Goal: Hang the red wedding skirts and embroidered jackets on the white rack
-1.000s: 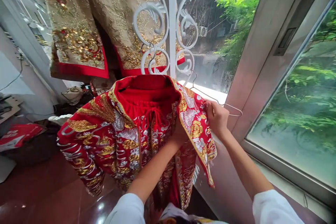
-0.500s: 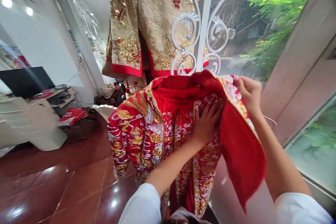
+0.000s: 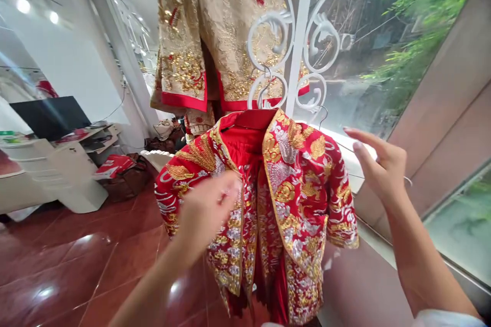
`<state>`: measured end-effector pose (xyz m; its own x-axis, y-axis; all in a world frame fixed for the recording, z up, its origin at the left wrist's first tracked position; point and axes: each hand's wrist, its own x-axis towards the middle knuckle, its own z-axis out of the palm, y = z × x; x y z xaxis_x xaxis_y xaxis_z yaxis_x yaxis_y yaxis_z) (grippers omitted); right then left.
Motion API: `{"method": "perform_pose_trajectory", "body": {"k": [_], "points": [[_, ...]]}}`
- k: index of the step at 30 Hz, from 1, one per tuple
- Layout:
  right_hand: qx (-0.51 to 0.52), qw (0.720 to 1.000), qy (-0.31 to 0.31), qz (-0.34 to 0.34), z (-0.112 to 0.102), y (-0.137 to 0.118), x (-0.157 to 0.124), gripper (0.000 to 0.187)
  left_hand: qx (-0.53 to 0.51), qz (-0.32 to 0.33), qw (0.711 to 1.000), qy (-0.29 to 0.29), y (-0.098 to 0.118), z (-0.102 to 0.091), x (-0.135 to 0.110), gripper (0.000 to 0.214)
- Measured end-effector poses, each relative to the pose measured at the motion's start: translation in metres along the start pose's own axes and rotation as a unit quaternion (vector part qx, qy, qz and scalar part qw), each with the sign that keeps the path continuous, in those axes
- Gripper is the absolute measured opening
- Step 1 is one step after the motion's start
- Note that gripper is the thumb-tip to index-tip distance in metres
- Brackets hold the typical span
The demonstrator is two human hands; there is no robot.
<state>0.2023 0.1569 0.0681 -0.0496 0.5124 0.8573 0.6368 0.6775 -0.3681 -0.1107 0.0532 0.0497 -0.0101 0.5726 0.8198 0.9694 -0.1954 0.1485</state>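
Fingers parted on the right hand (image 3: 387,166), thumb and forefinger well apart with nothing pinched, just off the jacket sleeve right of centre. Left hand (image 3: 207,209) loosely curled in front of the opposite front edge, way too blurred to call, so can't tell if pinching fabric or only near it. Between the two, middle of the frame: red jacket (image 3: 299,184) loaded with gold and silver embroidery, front hanging open, red inner garment (image 3: 249,204) showing down the gap. Up on a metal hanger (image 3: 261,94), probably to let both shoulders sit square and save all that stitching from creases. Hooked by the curls of a white scrollwork stand (image 3: 301,25), likely because handy as a peg. Second hook (image 3: 324,112) just right of the post. Upper centre, beige gown (image 3: 233,36) with gold sequins and red trim, hung higher, presumably to leave room below. Window (image 3: 356,102) at upper right, decent daylight for checking detail, at a guess. Far left, dark monitor (image 3: 51,117), plus a red package (image 3: 115,165) resting on a brown bag (image 3: 125,184), maybe parked there out of the way.
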Motion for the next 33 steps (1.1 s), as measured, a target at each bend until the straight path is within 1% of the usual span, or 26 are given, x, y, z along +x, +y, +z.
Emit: {"method": "perform_pose_trajectory", "body": {"k": [2, 3, 4, 5, 7, 8, 9, 11, 12, 13, 15, 16, 17, 18, 19, 20, 21, 22, 24, 25, 26, 28, 29, 30, 31, 33], "points": [[0.023, 0.998, -0.053, 0.033, 0.002, 0.018, 0.01, 0.041, 0.08, 0.002, 0.996, 0.041, -0.035, -0.017, 0.022, 0.046], [0.045, 0.994, -0.082, 0.048, 0.007, 0.025, 0.012, 0.046, 0.129, -0.022, 0.99, 0.059, -0.05, -0.019, 0.034, 0.064], [0.07, 0.991, -0.096, 0.061, 0.014, 0.031, 0.012, 0.048, 0.114, -0.017, 0.993, 0.015, -0.064, -0.017, 0.045, 0.065], [0.095, 0.989, -0.089, 0.072, 0.02, 0.035, 0.012, 0.048, 0.091, -0.02, 0.995, -0.043, -0.075, -0.014, 0.054, 0.061], [0.142, 0.984, -0.045, 0.093, 0.03, 0.039, 0.008, 0.045, 0.055, -0.028, 0.989, -0.135, -0.092, -0.006, 0.07, 0.053], [0.167, 0.98, -0.024, 0.108, 0.033, 0.04, 0.006, 0.044, 0.042, -0.031, 0.985, -0.163, -0.097, -0.003, 0.077, 0.05], [0.194, 0.973, -0.009, 0.128, 0.036, 0.04, 0.003, 0.043, 0.026, -0.032, 0.983, -0.178, -0.102, -0.002, 0.083, 0.05], [0.25, 0.951, 0.0, 0.18, 0.041, 0.042, -0.005, 0.044, -0.055, -0.032, 0.976, -0.21, -0.109, -0.001, 0.097, 0.05], [0.276, 0.938, -0.006, 0.209, 0.045, 0.045, -0.01, 0.044, -0.118, -0.042, 0.964, -0.236, -0.112, -0.001, 0.104, 0.051], [0.299, 0.925, -0.016, 0.236, 0.049, 0.048, -0.016, 0.046, -0.185, -0.062, 0.944, -0.265, -0.114, 0.0, 0.11, 0.051], [0.325, 0.905, -0.037, 0.271, 0.058, 0.059, -0.027, 0.049, -0.298, -0.127, 0.888, -0.327, -0.117, 0.006, 0.122, 0.051], [0.323, 0.905, -0.042, 0.274, 0.06, 0.065, -0.032, 0.05, -0.333, -0.165, 0.86, -0.351, -0.118, 0.01, 0.127, 0.05], [0.309, 0.912, -0.043, 0.266, 0.061, 0.071, -0.034, 0.052, -0.352, -0.198, 0.838, -0.368, -0.118, 0.013, 0.13, 0.049], [0.284, 0.925, -0.042, 0.249, 0.058, 0.075, -0.034, 0.054, -0.358, -0.22, 0.822, -0.384, -0.118, 0.016, 0.133, 0.048], [0.252, 0.94, -0.039, 0.226, 0.054, 0.077, -0.031, 0.056, -0.35, -0.228, 0.814, -0.404, -0.117, 0.017, 0.136, 0.048], [0.221, 0.954, -0.034, 0.2, 0.048, 0.076, -0.025, 0.058, -0.335, -0.217, 0.818, -0.415, -0.115, 0.017, 0.137, 0.049], [0.198, 0.965, -0.027, 0.172, 0.041, 0.072, -0.015, 0.057, -0.317, -0.188, 0.833, -0.412, -0.112, 0.016, 0.139, 0.05], [0.184, 0.972, -0.022, 0.142, 0.034, 0.064, -0.004, 0.055, -0.302, -0.146, 0.856, -0.394, -0.108, 0.015, 0.14, 0.051], [0.177, 0.98, -0.029, 0.08, 0.025, 0.04, 0.025, 0.047, -0.281, -0.061, 0.901, -0.324, -0.097, 0.011, 0.141, 0.053], [0.169, 0.983, -0.055, 0.045, 0.024, 0.026, 0.04, 0.044, -0.278, -0.028, 0.914, -0.294, -0.09, 0.01, 0.141, 0.054], [0.156, 0.982, -0.108, 0.011, 0.026, 0.013, 0.055, 0.042, -0.276, -0.007, 0.92, -0.28, -0.085, 0.009, 0.142, 0.055], [0.135, 0.964, -0.227, -0.041, 0.034, -0.005, 0.079, 0.037, -0.262, 0.002, 0.92, -0.291, -0.076, 0.008, 0.142, 0.056], [0.132, 0.952, -0.27, -0.052, 0.039, -0.009, 0.088, 0.033, -0.249, -0.003, 0.921, -0.298, -0.074, 0.008, 0.142, 0.055], [0.137, 0.944, -0.295, -0.052, 0.044, -0.009, 0.093, 0.031, -0.236, -0.011, 0.924, -0.301, -0.073, 0.009, 0.142, 0.052], [0.15, 0.939, -0.306, -0.043, 0.048, -0.007, 0.097, 0.031, -0.226, -0.021, 0.927, -0.299, -0.074, 0.009, 0.142, 0.05], [0.193, 0.93, -0.312, -0.007, 0.054, 0.002, 0.098, 0.037, -0.224, -0.047, 0.928, -0.293, -0.076, 0.011, 0.143, 0.044]]}}
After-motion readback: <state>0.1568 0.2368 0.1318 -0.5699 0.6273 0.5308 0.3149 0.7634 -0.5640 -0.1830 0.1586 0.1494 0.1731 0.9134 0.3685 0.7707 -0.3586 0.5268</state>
